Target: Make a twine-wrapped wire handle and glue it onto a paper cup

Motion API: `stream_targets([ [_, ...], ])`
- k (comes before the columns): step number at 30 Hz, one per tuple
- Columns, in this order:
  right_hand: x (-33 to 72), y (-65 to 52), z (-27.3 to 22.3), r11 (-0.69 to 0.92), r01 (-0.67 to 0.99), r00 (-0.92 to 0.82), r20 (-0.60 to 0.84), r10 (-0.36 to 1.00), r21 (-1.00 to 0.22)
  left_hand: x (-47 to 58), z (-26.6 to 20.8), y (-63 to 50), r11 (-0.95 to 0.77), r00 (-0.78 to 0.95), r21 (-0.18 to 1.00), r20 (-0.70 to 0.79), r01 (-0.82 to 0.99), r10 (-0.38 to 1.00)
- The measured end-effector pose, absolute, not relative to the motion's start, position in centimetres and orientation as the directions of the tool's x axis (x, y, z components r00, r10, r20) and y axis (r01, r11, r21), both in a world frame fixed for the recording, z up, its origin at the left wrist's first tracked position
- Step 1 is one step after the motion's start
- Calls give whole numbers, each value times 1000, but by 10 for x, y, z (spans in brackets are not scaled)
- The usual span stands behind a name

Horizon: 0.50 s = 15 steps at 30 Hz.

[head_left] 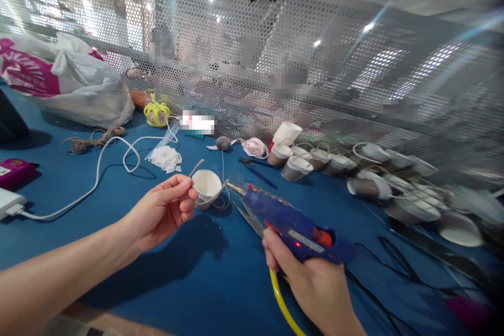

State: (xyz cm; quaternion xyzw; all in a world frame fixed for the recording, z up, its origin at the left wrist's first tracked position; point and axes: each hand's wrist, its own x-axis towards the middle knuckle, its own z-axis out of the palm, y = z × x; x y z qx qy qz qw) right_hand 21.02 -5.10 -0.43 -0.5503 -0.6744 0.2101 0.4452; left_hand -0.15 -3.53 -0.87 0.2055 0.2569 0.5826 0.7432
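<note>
My left hand (173, 207) pinches a thin piece of twine (196, 168) between thumb and fingers, its end sticking up. Right behind those fingertips is a small paper cup (208, 182), its white inside showing. My right hand (303, 278) grips a blue glue gun (283, 215), a red light glowing on its side. The gun's nozzle points left toward the cup and twine. Scissor blades (250, 219) show below the gun, with a yellow handle (281, 299) under my right hand; whether that hand also holds them I cannot tell. A grey ball of twine (223, 143) lies behind the cup.
Several wrapped cups (297, 165) with cord handles line the right side. Pliers (258, 170) and pink ribbon (255, 147) lie mid-table. A white cable (94, 184), a plastic bag (90, 84) and a yellow pumpkin-like ornament (156, 113) are left. A perforated metal screen (220, 47) stands behind.
</note>
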Motion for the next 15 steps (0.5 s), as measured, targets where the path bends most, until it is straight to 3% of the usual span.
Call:
stream_targets([
  [15,213,-52,-6,287,580,-12,344,939,-762,-3,-12,-33,233,200,602,-122,-764,972],
])
